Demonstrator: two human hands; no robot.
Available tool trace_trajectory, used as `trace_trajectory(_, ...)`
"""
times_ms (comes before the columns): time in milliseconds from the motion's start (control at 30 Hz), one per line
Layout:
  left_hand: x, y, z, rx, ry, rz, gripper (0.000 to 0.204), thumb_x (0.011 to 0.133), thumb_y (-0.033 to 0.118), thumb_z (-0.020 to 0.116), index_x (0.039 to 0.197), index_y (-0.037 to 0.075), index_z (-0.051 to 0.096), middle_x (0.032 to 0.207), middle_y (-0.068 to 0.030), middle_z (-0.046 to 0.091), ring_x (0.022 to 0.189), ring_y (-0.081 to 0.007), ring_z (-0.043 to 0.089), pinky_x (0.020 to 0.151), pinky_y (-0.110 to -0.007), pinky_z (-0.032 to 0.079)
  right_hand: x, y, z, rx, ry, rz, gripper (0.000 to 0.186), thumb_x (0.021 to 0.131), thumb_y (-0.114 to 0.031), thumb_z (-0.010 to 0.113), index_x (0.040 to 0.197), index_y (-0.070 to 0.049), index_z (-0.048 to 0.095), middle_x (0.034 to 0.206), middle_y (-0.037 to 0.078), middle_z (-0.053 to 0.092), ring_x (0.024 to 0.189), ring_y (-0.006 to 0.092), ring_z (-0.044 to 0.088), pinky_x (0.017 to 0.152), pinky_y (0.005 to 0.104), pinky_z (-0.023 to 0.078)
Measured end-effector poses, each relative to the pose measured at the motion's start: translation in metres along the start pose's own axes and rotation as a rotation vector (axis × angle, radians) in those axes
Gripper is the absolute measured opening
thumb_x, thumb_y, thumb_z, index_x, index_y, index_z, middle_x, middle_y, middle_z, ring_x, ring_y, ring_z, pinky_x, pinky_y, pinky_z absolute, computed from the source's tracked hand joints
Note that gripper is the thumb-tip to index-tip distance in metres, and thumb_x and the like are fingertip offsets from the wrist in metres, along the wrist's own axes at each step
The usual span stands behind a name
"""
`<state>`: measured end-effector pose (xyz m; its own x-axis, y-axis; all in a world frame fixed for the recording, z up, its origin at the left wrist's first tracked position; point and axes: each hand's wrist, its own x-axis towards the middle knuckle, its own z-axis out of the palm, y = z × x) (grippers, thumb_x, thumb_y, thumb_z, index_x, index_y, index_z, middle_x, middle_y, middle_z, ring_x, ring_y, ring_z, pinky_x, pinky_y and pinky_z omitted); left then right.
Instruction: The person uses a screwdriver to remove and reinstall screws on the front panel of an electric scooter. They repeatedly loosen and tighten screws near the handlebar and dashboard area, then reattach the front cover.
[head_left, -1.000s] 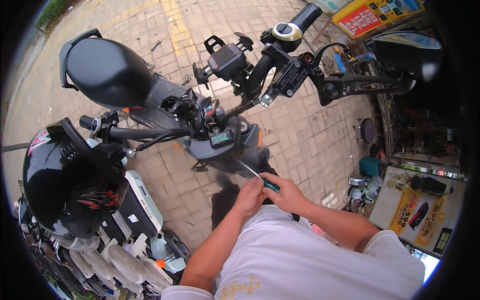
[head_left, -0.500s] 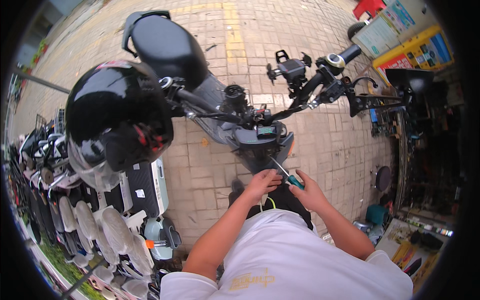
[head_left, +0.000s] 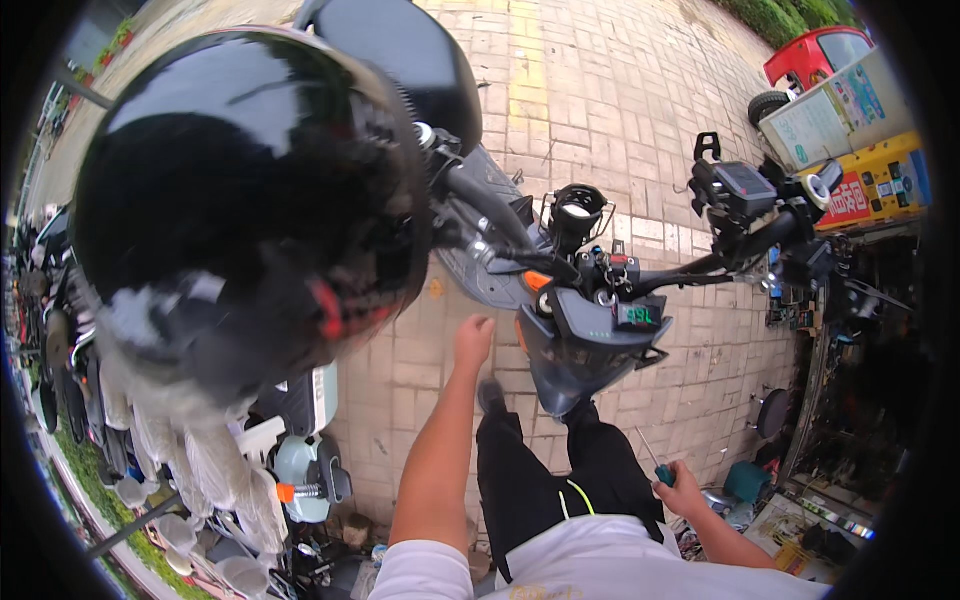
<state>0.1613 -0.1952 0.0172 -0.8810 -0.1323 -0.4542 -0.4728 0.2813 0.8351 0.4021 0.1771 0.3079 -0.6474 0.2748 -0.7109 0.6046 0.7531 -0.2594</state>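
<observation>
In my right hand (head_left: 685, 491) I grip a screwdriver (head_left: 664, 474) by its dark green handle. Its thin shaft points up and away from me, apart from the scooter. My left hand (head_left: 475, 341) is stretched forward with its fingers curled in, left of the grey front panel (head_left: 585, 350) of an electric scooter; whatever those fingers may hold is hidden. Above the panel a small display (head_left: 637, 317) glows green. A glossy black helmet (head_left: 250, 200) hangs at the left end of the handlebar, very close to view.
A cup holder (head_left: 577, 214) and a phone mount (head_left: 742, 186) stick up from the handlebar. Parked scooters with wrapped seats (head_left: 220, 465) line the left side. At right are a round stool (head_left: 771, 413) and shop clutter. A red vehicle (head_left: 815, 60) stands far right.
The screwdriver has come away from the front panel, moving right and back with my right hand. My left hand has moved left and forward. The helmet and handlebar now appear nearer.
</observation>
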Motion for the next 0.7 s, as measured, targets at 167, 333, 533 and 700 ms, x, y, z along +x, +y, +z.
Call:
trace_trajectory(167, 0.127, -0.012, 0.054, 0.641, -0.103, 0.272, 0.03, 0.083, 0.018, 0.064, 0.11, 0.006, 0.064, 0.095, -0.0165, 0.067, 0.083, -0.0292, 0.063, 0.075, -0.039, 0.05, 0.017, 0.03, 0.013, 0.039, 0.051, 0.144, 0.041, 0.072, -0.024, 0.07, 0.097, 0.003, 0.05, 0.08, 0.016, 0.061, 0.076, 0.0249, 0.062, 0.069, 0.0373, 0.049)
trace_trajectory(333, 0.23, -0.031, 0.114, 0.492, -0.019, 0.641, 0.021, 0.082, 0.016, 0.059, 0.096, 0.001, 0.061, 0.099, -0.0189, 0.057, 0.089, -0.0355, 0.058, 0.074, -0.045, 0.048, 0.016, 0.046, 0.021, 0.143, 0.039, 0.353, 0.043, 0.074, -0.025, 0.076, 0.1, 0.001, 0.054, 0.084, 0.013, 0.063, 0.08, 0.0203, 0.063, 0.07, 0.034, 0.051)
trace_trajectory(533, 0.284, -0.048, 0.162, 0.715, -0.044, 0.604, 0.02, 0.08, 0.013, 0.058, 0.096, 0.001, 0.061, 0.096, -0.0174, 0.058, 0.084, -0.0317, 0.057, 0.07, -0.042, 0.048, 0.015, 0.043, 0.034, 0.057, -0.048, 0.276, 0.043, 0.084, -0.024, 0.064, 0.116, 0.003, 0.053, 0.106, 0.025, 0.062, 0.099, 0.0319, 0.061, 0.086, 0.0411, 0.048)
trace_trajectory(700, 0.283, -0.055, 0.156, 0.584, -0.062, 0.526, 0.02, 0.08, 0.012, 0.057, 0.096, 0.001, 0.061, 0.095, -0.0168, 0.058, 0.083, -0.0306, 0.056, 0.068, -0.041, 0.047, 0.018, 0.032, 0.041, 0.045, -0.105, 0.316, 0.045, 0.083, -0.028, 0.065, 0.114, 0.002, 0.053, 0.107, 0.025, 0.061, 0.101, 0.0351, 0.059, 0.089, 0.0427, 0.045)
